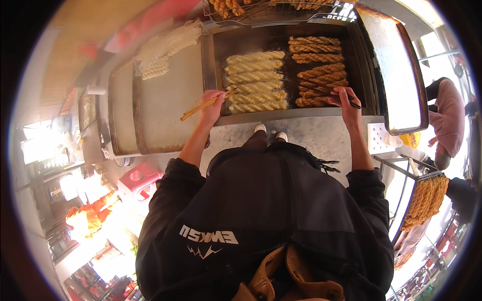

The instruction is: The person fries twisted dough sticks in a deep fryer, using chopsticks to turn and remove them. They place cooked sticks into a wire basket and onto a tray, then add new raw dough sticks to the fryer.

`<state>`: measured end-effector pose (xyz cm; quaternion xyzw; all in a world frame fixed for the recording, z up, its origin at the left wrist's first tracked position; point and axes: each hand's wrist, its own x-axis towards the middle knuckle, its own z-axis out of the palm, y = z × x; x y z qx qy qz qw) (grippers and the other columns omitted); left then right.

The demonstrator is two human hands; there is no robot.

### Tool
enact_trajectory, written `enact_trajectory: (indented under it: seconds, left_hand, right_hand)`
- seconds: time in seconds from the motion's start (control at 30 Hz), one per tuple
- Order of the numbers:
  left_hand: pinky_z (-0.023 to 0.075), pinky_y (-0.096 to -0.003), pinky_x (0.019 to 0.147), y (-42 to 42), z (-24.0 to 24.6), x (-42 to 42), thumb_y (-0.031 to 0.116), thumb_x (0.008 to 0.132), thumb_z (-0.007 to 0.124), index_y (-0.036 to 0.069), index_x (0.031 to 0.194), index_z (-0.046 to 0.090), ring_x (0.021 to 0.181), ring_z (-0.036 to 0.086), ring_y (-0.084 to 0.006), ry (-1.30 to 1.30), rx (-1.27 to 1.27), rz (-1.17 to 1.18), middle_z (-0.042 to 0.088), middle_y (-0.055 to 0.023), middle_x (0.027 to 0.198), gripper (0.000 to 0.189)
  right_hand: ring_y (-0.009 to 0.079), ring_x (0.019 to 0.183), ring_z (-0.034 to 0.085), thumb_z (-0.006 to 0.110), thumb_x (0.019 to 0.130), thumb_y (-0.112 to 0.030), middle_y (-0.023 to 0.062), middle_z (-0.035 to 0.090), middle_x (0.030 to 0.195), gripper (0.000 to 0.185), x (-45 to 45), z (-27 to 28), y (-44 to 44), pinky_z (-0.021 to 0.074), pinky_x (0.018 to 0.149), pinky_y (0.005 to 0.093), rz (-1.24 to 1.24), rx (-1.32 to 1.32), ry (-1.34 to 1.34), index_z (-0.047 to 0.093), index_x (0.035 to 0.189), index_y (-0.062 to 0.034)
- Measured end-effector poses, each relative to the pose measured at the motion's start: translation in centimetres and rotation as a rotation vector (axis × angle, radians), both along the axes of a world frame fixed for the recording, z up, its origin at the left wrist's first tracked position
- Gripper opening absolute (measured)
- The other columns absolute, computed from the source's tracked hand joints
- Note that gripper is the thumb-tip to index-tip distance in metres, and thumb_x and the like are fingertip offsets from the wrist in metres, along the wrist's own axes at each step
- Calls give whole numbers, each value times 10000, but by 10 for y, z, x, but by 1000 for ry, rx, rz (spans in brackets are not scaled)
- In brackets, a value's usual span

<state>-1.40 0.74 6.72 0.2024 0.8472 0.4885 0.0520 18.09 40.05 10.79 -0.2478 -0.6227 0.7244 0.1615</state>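
My left hand (212,106) grips light wooden chopsticks (196,109) at the near left corner of a deep fryer (256,117). Their tips reach the edge of several pale dough twists (256,87) floating in bubbling oil. On the fryer's right side my right hand (347,101) holds dark chopsticks (320,85), which cross over several browned dough twists (322,77). The browned twists lie in two groups, one behind the other. Where the dark tips end among the twists is hard to make out.
Left of the fryer, metal trays (169,109) carry raw dough twists (160,49) at the back. A wire basket (263,19) of fried twists sits behind. Another tray (397,75) stands right, near a bending person (448,113) and a rack of fried twists (425,203). A pink stool (139,180) is behind left.
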Motion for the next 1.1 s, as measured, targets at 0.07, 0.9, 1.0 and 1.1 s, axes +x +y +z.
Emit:
enact_trajectory:
  seconds: [0.07, 0.9, 1.0, 1.1]
  left_hand:
    - [509, -287, 630, -5, 1, -1, 110, 861, 609, -2, 925, 672, 696, 614, -195, 27, -5, -12, 595, -124, 910, 144]
    - [487, -324, 700, 305, 8, -84, 106, 852, 628, 31, 892, 668, 817, 594, -225, 311, 173, -461, 591, -78, 928, 94]
    - [488, -343, 742, 337, -16, -100, 73, 806, 636, 28, 874, 646, 853, 594, -273, 393, 189, -520, 587, -115, 917, 83]
    - [490, -349, 733, 352, -26, -109, 38, 803, 619, 21, 862, 640, 848, 594, -281, 356, 97, -596, 583, -122, 891, 65]
  right_hand:
    - [220, 791, 656, 502, 963, -254, 137, 637, 936, 283, 16, 3, 13, 548, 715, 285, -72, -65, 33, 590, 1011, 11]
    - [264, 812, 650, 513, 938, -210, 169, 623, 901, 239, 115, -23, 49, 566, 764, 359, -781, -407, 154, 538, 988, 22]
    - [217, 762, 611, 550, 907, -201, 113, 586, 866, 200, 104, -21, 38, 551, 737, 364, -812, -411, 146, 520, 918, -3]
    - [284, 784, 639, 488, 928, -171, 172, 587, 914, 226, 85, -18, 35, 563, 729, 374, -889, -555, 136, 496, 1038, 27]
